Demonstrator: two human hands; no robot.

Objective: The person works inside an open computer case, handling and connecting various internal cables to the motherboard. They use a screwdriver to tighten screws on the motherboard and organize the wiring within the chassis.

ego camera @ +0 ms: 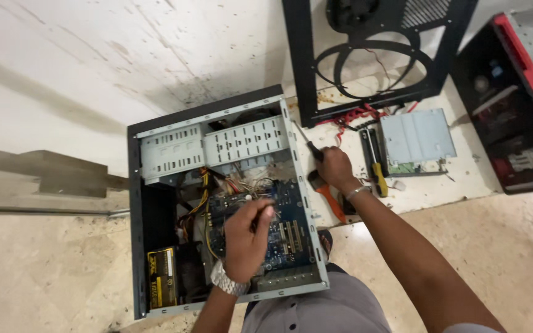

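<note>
Motherboard [282, 231], blue and crowded with slots, lies flat inside the open computer case [140, 203], which rests on its side on the pale floor just in front of the person's knees. Left hand [246, 237] hovers over the board with its fingers pinched narrow, as if around something small; what it holds is too small to tell. Right hand [335, 168] reaches past the case's right wall and closes on a screwdriver [309, 147] lying on the floor. To work well here, the pinch should stay steady above the board and clear of the yellow and red cables [202, 197] to its left. Farther right lie a yellow-handled tool [379, 176], a grey drive [416, 137] and a black side panel [371, 55].
</note>
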